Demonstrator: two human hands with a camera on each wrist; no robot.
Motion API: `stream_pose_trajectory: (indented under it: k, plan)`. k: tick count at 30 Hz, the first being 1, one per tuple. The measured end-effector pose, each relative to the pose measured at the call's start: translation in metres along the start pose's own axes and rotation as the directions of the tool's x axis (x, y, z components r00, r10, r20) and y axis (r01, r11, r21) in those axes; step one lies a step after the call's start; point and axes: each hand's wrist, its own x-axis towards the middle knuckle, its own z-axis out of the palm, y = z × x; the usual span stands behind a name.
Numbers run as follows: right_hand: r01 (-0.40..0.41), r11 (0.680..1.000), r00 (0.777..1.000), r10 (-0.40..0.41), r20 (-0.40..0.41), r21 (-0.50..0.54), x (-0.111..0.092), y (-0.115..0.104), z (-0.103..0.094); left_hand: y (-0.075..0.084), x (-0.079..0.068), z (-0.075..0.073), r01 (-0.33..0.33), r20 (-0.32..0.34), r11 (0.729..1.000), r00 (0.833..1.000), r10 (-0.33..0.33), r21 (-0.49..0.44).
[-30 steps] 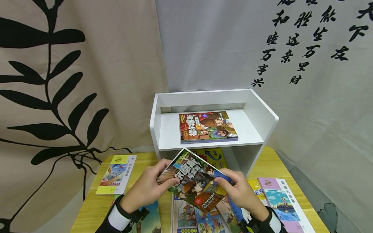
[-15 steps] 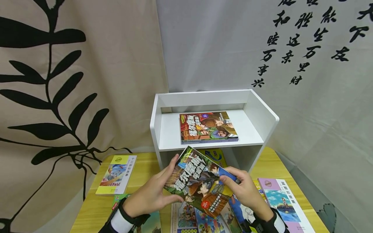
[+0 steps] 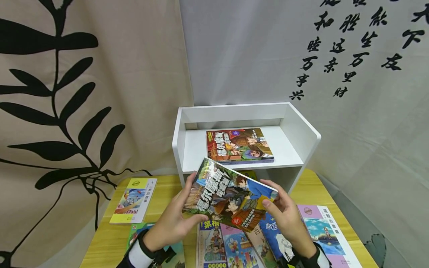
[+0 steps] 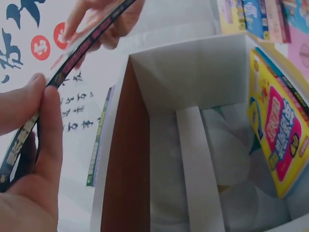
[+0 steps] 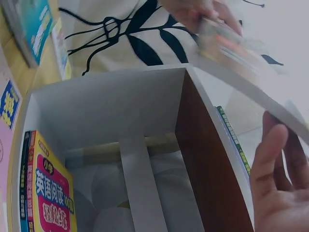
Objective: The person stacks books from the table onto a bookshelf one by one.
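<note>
A comic-style book (image 3: 228, 197) with a dark, colourful cover is held up between both hands in front of the white shelf unit (image 3: 234, 106). My left hand (image 3: 177, 217) grips its left edge, thumb over the front cover. At the book's right end my right hand (image 3: 285, 214) pinches it, with the thumb on the cover. The left wrist view shows the book's dark spine (image 4: 91, 41) edge-on between thumb and fingers. On the shelf's upper board lies a short stack of books (image 3: 239, 145), the top one with a red-brown cover.
Yellow-covered books (image 5: 50, 188) stand in the shelf's lower compartment. A yellow-and-white book (image 3: 134, 201) lies on the wooden table (image 3: 100, 242) at left, a purple-and-white one (image 3: 326, 230) at right. Several books (image 3: 212, 245) lie along the front. Printed cloth hangs behind.
The book has risen slightly toward the upper board and turned flatter. My left hand, whose fingers had loosened half a second ago, grips the left edge again.
</note>
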Motion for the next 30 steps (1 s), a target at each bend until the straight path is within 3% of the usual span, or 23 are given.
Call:
stream_pose_trajectory:
  k: [5,10,15,18,23,26,30]
  plan:
    - [0.075,0.997,0.997,-0.074,0.023,-0.019,-0.008,0.001,0.012,0.004,0.004,-0.001,0.046,-0.117,0.996,0.992,-0.055,-0.071]
    - [0.145,0.974,0.989,-0.144,0.020,-0.173,-0.013,0.006,0.027,0.005,0.009,0.005,0.110,-0.176,0.984,0.975,-0.134,-0.137]
    - [0.032,0.969,0.999,-0.041,-0.032,-0.246,-0.017,0.009,0.034,0.001,0.011,0.016,0.177,-0.164,0.968,0.965,-0.207,-0.178]
    - [0.006,0.966,0.999,-0.016,-0.035,-0.257,-0.017,0.011,0.032,0.000,0.012,0.021,0.209,-0.144,0.959,0.960,-0.238,-0.193]
    - [-0.002,0.951,1.000,-0.003,-0.017,-0.309,-0.013,0.013,0.026,-0.002,0.013,0.026,0.236,-0.095,0.950,0.961,-0.260,-0.204]
    - [-0.003,0.949,1.000,-0.002,-0.014,-0.314,-0.010,0.012,0.021,-0.001,0.015,0.027,0.219,-0.079,0.954,0.968,-0.239,-0.206]
    - [0.051,0.944,0.998,-0.059,-0.015,-0.326,-0.002,0.009,0.012,0.002,0.023,0.027,0.204,-0.077,0.957,0.972,-0.224,-0.205]
